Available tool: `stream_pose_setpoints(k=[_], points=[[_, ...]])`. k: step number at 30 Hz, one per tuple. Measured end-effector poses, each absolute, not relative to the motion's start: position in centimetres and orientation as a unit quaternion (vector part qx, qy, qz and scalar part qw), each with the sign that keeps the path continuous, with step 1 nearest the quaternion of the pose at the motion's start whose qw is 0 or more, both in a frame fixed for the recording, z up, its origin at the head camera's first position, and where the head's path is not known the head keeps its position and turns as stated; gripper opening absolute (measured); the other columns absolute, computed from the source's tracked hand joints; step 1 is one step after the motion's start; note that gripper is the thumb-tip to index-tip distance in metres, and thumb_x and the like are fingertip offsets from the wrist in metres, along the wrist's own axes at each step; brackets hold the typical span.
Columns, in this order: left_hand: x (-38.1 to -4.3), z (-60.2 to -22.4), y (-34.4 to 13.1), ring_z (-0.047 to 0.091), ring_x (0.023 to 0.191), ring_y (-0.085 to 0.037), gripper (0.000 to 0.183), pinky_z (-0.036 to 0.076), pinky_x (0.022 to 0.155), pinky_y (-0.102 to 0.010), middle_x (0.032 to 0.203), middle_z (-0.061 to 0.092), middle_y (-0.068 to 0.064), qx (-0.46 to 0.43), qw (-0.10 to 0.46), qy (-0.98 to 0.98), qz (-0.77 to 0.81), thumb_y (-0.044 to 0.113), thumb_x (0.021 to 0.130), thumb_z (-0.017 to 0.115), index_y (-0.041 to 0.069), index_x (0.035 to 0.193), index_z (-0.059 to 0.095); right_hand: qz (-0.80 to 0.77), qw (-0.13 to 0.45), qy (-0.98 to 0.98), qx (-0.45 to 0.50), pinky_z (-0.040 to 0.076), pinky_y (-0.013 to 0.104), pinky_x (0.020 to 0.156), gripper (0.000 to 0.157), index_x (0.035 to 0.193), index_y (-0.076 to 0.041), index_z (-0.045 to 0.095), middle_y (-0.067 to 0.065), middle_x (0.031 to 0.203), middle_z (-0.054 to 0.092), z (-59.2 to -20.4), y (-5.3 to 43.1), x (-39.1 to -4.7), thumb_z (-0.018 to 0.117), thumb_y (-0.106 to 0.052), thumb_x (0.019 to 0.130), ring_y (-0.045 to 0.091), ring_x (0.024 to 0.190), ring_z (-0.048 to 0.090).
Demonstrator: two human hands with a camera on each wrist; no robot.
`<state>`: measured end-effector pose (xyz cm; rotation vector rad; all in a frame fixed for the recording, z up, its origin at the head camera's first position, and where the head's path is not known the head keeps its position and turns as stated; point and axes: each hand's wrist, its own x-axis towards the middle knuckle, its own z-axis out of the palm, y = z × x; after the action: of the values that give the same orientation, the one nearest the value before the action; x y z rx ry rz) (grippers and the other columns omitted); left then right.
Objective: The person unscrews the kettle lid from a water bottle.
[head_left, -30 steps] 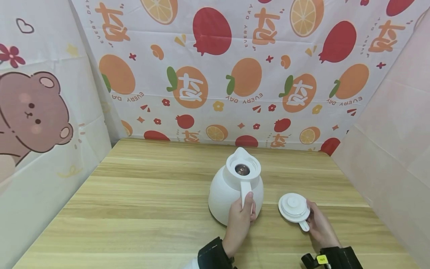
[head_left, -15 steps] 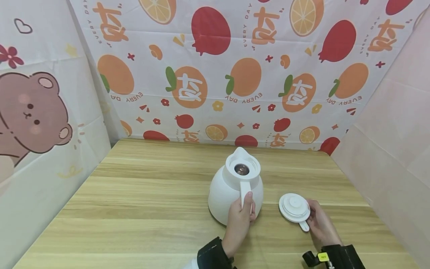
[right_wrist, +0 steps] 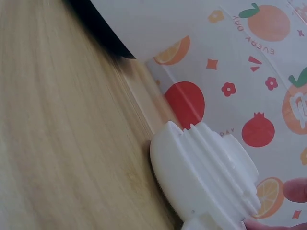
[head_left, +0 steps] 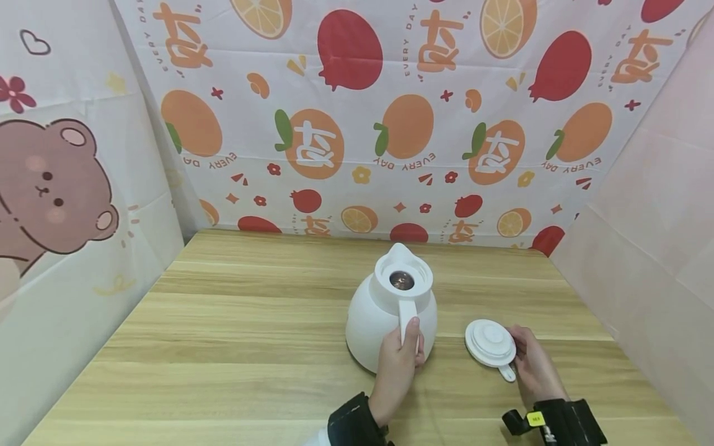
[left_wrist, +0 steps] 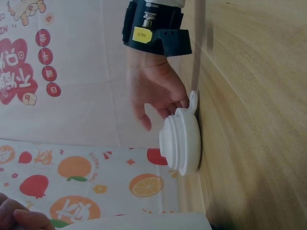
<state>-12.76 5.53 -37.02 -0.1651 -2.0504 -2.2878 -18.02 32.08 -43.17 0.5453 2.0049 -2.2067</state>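
A white vacuum jug (head_left: 362, 322) stands upright on the wooden table, its round mouth uncovered and its spout facing away. My left hand (head_left: 397, 359) grips the jug's handle (head_left: 408, 313), thumb on top. To the right, the white jug lid (head_left: 491, 342) lies on the table with its stepped side up and its tab toward me. My right hand (head_left: 534, 365) is at the lid's right edge. In the left wrist view the fingers of that right hand (left_wrist: 160, 86) touch the lid's rim (left_wrist: 189, 141) near the tab, while the thumb stands apart from it.
The table (head_left: 223, 347) has a light wood grain. A fruit-printed cloth (head_left: 357, 124) hangs behind it, with a bear-printed cloth (head_left: 56, 186) at the left and a pale cloth (head_left: 641, 248) at the right. Each wrist wears a black band.
The lid has shifted very slightly to the right, and my right hand has moved slightly forward with it. My left hand and the jug look unmoved.
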Motion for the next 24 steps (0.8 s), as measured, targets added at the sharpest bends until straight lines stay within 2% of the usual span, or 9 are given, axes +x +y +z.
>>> stream_pose_setpoints(k=[1,5,7,8,12,16,19,21,24], points=[[-12.76,-37.03,5.54,0.032,0.041,-0.002,0.058,0.028,0.044,-0.014,0.049,0.036,-0.003,-0.054,0.032,-0.666,-0.743,0.030,0.100,0.043,-0.017,0.066,0.044,-0.723,0.054,0.664,0.182,0.027,0.021,0.104,0.066,0.144,0.003,0.021,-0.012,0.108,0.044,-43.18,32.07,-18.03,0.031,-0.044,0.099,0.002,0.108,0.034],[-12.75,-37.07,5.56,0.032,0.041,-0.002,0.058,0.028,0.044,-0.013,0.049,0.036,-0.003,-0.053,0.031,-0.668,-0.742,0.031,0.100,0.042,-0.017,0.067,0.044,-0.720,0.039,0.668,0.183,0.029,0.021,0.103,0.049,0.131,-0.005,0.045,-0.016,0.102,0.051,-43.15,32.06,-17.85,0.033,-0.041,0.100,-0.002,0.103,0.041],[-12.78,-37.09,5.57,0.031,0.041,-0.002,0.059,0.028,0.044,-0.013,0.049,0.035,-0.002,-0.051,0.027,-0.671,-0.739,0.031,0.100,0.041,-0.017,0.067,0.044,-0.715,0.035,0.674,0.182,0.029,0.016,0.093,0.044,0.125,-0.006,0.049,-0.021,0.095,0.051,-43.05,32.01,-17.72,0.033,-0.039,0.100,-0.004,0.099,0.043],[-12.77,-37.10,5.57,0.031,0.041,-0.002,0.059,0.028,0.044,-0.013,0.049,0.035,-0.002,-0.050,0.026,-0.671,-0.739,0.031,0.100,0.041,-0.018,0.067,0.044,-0.713,0.033,0.676,0.183,0.030,0.016,0.093,0.044,0.126,-0.006,0.049,-0.022,0.094,0.051,-43.04,31.96,-17.68,0.033,-0.038,0.100,-0.005,0.097,0.043],[-12.76,-37.07,5.55,0.032,0.042,-0.002,0.058,0.028,0.044,-0.013,0.049,0.036,-0.002,-0.050,0.025,-0.670,-0.740,0.031,0.100,0.042,-0.017,0.068,0.044,-0.700,0.031,0.689,0.186,0.029,0.017,0.094,0.054,0.138,0.002,0.035,-0.022,0.093,0.050,-42.95,31.71,-17.68,0.032,-0.037,0.100,-0.004,0.098,0.042],[-12.72,-37.04,5.55,0.032,0.042,-0.002,0.058,0.029,0.045,-0.013,0.050,0.036,-0.002,-0.049,0.025,-0.670,-0.740,0.031,0.100,0.042,-0.017,0.068,0.044,-0.699,0.027,0.690,0.187,0.033,0.016,0.090,0.044,0.130,-0.004,0.045,-0.023,0.091,0.053,-42.91,31.64,-17.60,0.032,-0.035,0.101,-0.004,0.095,0.045],[-12.68,-37.03,5.54,0.033,0.042,-0.002,0.057,0.029,0.045,-0.014,0.050,0.037,-0.002,-0.052,0.028,-0.672,-0.738,0.030,0.100,0.043,-0.017,0.068,0.045,-0.698,0.026,0.690,0.188,0.033,0.015,0.089,0.043,0.128,-0.005,0.047,-0.023,0.091,0.053,-42.91,31.63,-17.55,0.032,-0.035,0.101,-0.004,0.094,0.045],[-12.68,-37.04,5.53,0.033,0.042,-0.002,0.057,0.029,0.045,-0.013,0.050,0.037,-0.002,-0.053,0.028,-0.672,-0.738,0.030,0.100,0.042,-0.017,0.068,0.045,-0.697,0.025,0.692,0.189,0.033,0.016,0.089,0.047,0.132,-0.002,0.044,-0.024,0.090,0.053,-42.91,31.60,-17.57,0.032,-0.035,0.101,-0.004,0.094,0.045],[-12.72,-37.05,5.52,0.033,0.042,-0.002,0.058,0.029,0.045,-0.013,0.050,0.037,-0.002,-0.051,0.026,-0.674,-0.737,0.031,0.100,0.041,-0.017,0.068,0.045,-0.692,0.029,0.696,0.190,0.030,0.019,0.097,0.058,0.143,0.003,0.030,-0.020,0.097,0.051,-42.84,31.47,-17.65,0.029,-0.037,0.101,-0.003,0.098,0.043]])
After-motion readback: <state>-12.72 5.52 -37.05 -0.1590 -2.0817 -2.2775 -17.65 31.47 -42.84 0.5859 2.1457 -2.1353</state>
